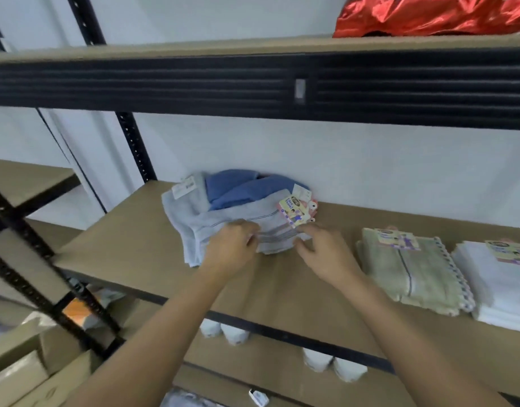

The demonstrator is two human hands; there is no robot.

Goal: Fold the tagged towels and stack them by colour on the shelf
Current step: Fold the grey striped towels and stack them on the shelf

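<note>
Mid-frame, the left hand (232,248) gripped the pale-blue towel (220,220) with curled fingers; the right hand (322,254) touched it, grip unclear.

You are facing a shelf (153,259), with a towel pile (223,212) sitting at the centre of the frame, pushed back against the wall. Your left hand (232,245) is gripping its near edge and your right hand (326,254) is touching that edge just beside it. Right of the pile, a folded towel (411,271) is lying next to a second stack (499,289) at the frame's right edge. A bag (429,13) is sitting on the board above, upper right. Boxes (32,362) are standing lower left.
</note>
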